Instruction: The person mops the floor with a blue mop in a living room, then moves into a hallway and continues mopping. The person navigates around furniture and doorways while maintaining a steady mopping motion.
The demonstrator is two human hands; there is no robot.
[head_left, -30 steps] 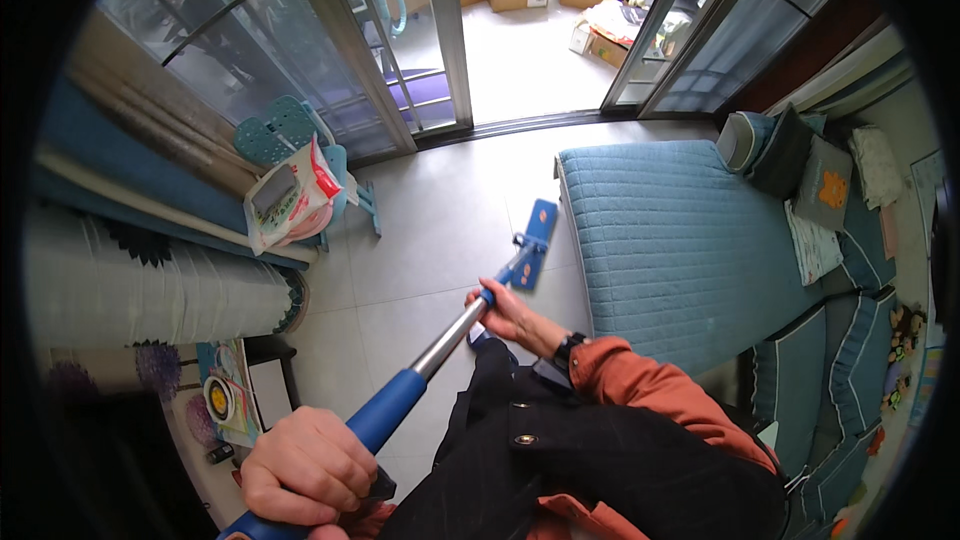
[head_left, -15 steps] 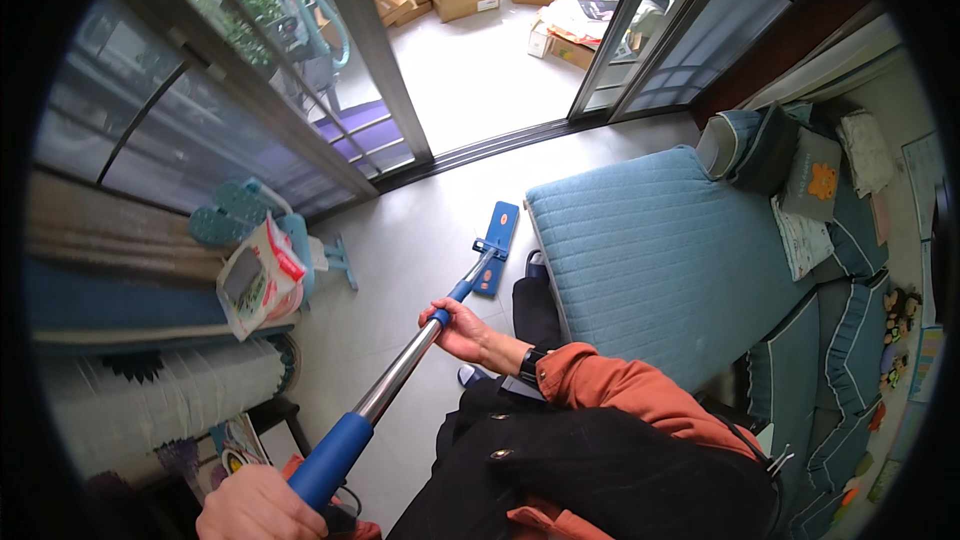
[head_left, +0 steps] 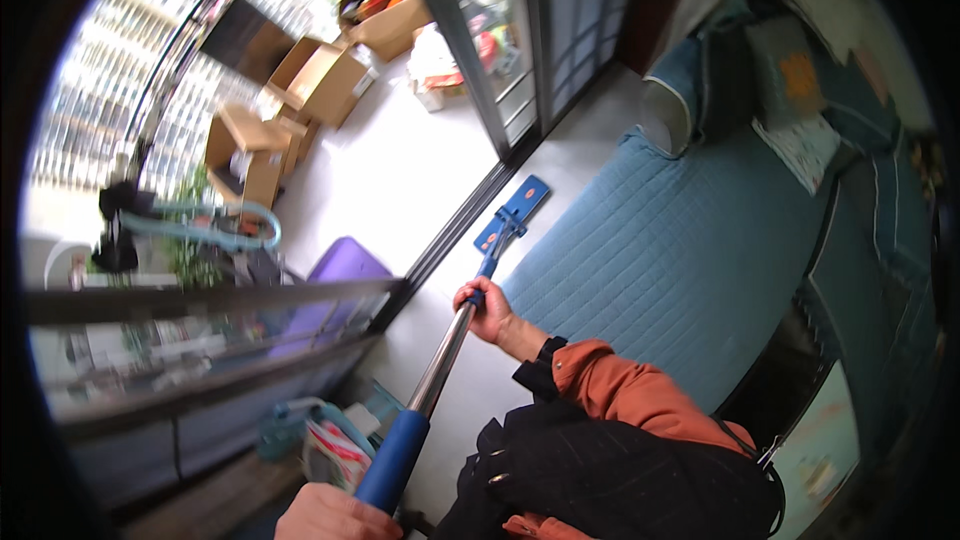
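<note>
A flat mop with a metal pole [head_left: 441, 365] and blue grips runs from the lower edge up to its blue rectangular head [head_left: 513, 213], which rests on the pale floor between the sofa and the door track. My left hand [head_left: 335, 515] is closed around the thick blue grip at the near end of the pole. Farther along, my right hand [head_left: 484, 307] wraps round the pole at a blue collar, below the head. An orange sleeve and a dark wristband show on my right arm.
A sofa with a blue quilted cover [head_left: 690, 270] stands to the right, with cushions [head_left: 790, 65] at its far end. Sliding glass doors with a floor track [head_left: 455, 225] lead to a balcony with cardboard boxes [head_left: 325, 80]. A light-blue chair [head_left: 375, 405] is at lower left.
My view has turned leftward, bringing more of the balcony in. The mop head has moved away from my feet, closer to the door track; both hands keep their hold on the pole.
</note>
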